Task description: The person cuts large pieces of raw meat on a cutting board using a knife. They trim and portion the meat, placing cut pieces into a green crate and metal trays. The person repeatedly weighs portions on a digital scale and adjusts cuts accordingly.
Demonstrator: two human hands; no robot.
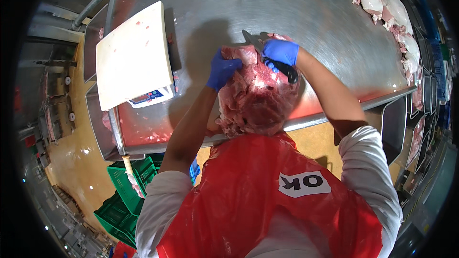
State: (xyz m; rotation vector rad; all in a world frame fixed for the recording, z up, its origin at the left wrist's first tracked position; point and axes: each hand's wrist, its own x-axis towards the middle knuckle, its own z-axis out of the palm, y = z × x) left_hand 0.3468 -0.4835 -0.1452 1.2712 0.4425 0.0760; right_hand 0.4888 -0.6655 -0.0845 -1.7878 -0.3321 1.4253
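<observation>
The left hand [224,70], in a blue glove, is gripping the far left edge of a big piece of raw meat [258,102], its fingers bending in tight over the edge. The meat is lying at the near edge of the metal table [205,0], just beyond the red apron [239,181]. The right hand [282,53], also gloved, is holding a knife [288,72] in a closed fist, the black handle sticking out on the near side and the blade pointing far and left over the meat's far edge; how deep it is reaching, I cannot tell. A white board [136,57] is resting on a scale [165,93] to the left.
</observation>
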